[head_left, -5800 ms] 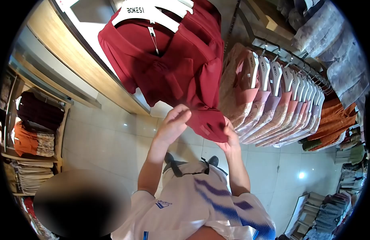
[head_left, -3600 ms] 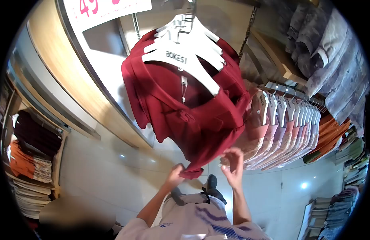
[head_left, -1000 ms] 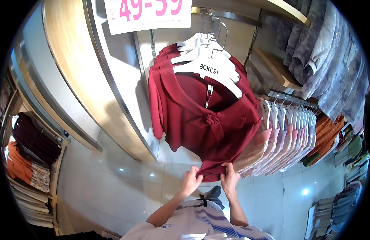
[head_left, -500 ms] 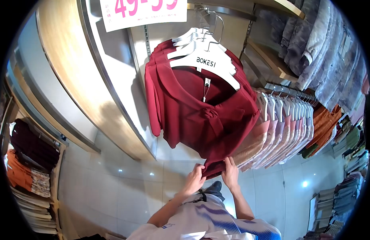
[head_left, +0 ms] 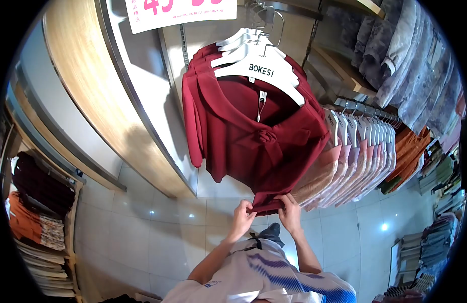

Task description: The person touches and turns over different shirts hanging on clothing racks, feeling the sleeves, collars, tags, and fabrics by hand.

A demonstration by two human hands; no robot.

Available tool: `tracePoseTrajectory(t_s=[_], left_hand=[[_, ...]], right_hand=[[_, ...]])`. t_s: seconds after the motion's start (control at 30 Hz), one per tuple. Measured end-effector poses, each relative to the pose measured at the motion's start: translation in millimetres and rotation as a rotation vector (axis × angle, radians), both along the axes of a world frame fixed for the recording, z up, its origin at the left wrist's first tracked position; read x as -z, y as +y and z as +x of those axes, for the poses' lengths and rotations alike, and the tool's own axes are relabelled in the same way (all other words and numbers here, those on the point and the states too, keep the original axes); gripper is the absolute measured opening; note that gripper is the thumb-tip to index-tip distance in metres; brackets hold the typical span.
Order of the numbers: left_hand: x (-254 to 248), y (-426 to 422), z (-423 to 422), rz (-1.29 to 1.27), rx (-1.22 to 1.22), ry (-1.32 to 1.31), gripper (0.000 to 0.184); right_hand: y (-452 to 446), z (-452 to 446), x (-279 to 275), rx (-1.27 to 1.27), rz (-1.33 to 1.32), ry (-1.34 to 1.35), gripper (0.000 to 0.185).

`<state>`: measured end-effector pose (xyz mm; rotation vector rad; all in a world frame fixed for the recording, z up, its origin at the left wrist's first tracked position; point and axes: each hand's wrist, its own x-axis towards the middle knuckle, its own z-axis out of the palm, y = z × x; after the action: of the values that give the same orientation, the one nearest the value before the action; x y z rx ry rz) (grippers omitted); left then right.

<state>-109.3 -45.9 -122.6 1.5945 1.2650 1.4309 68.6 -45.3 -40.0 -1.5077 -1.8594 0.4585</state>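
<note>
A dark red blouse (head_left: 233,131) with a fabric flower at the neckline hangs on a white hanger (head_left: 261,73) marked BOKESI. A small tag (head_left: 263,96) dangles inside its neck. Its lower end is pulled toward me, gathered between my two hands. My left hand (head_left: 242,216) pinches the left side of this cloth, and my right hand (head_left: 290,212) grips the right side with the thumb and fingers pressed together. More red garments on white hangers hang close behind the front one.
A sign with pink numerals (head_left: 183,10) is above the blouse. To the right hang pink and lilac garments (head_left: 349,161), orange ones (head_left: 410,156) and grey patterned ones (head_left: 420,70). A wooden panel (head_left: 82,81) stands at left; tiled floor (head_left: 168,232) lies below.
Both hands have shifted slightly up in view, still holding the blouse's lower edge. My right fingers now lie further over the cloth. The view has tilted a little, and the sign sits higher.
</note>
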Motion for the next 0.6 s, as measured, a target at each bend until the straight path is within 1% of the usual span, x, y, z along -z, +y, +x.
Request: tracePoseTrajectory(t_s=[0.03, 0.1, 0.13, 0.2, 0.23, 0.3, 0.33, 0.4, 0.43, 0.47, 0.5, 0.53, 0.57, 0.6], left_hand=[[-3, -2, 0, -0.002, 0.001, 0.000, 0.028], [-14, -7, 0, -0.328, 0.193, -0.177, 0.027], [-18, -8, 0, -0.331, 0.192, -0.178, 0.027], [-25, -9, 1, -0.388, 0.443, -0.272, 0.026], [-29, -10, 0, -0.387, 0.436, -0.275, 0.026], [-34, -13, -1, -0.331, 0.570, -0.340, 0.019], [-29, -14, -1, -0.331, 0.564, -0.341, 0.019], [-15, -13, 0, -0.386, 0.505, -0.506, 0.023], [-10, -11, -2, -0.386, 0.500, -0.508, 0.023], [-5, -8, -4, -0.219, 0.294, -0.162, 0.025], [-9, -5, -6, -0.052, 0.084, 0.180, 0.028], [-21, -5, -7, -0.096, -0.081, 0.293, 0.030], [-20, -2, -9, -0.098, -0.087, 0.292, 0.030], [-20, 1, -14, -0.119, -0.207, 0.384, 0.030]], right_hand=[[1, 0, -2, 0.001, 0.031, 0.017, 0.034], [1, -1, -2, 0.008, 0.047, 0.002, 0.033], [2, -2, 0, 0.026, 0.060, -0.007, 0.034], [3, -2, 2, 0.034, 0.074, -0.020, 0.034], [4, -3, 4, 0.043, 0.097, -0.008, 0.034], [5, -3, 5, 0.046, 0.118, 0.003, 0.033], [5, -2, 5, 0.040, 0.136, -0.007, 0.033], [5, -2, 4, 0.029, 0.152, -0.017, 0.032], [4, -2, 2, 0.005, 0.119, -0.042, 0.032], [2, -2, -1, -0.020, 0.084, -0.067, 0.033], [0, -5, -5, -0.026, 0.081, -0.068, 0.033], [-3, -9, -10, -0.083, 0.067, -0.075, 0.033], [-4, -13, -12, -0.141, 0.055, -0.081, 0.034], [-3, -15, -11, -0.147, 0.054, -0.081, 0.034]])
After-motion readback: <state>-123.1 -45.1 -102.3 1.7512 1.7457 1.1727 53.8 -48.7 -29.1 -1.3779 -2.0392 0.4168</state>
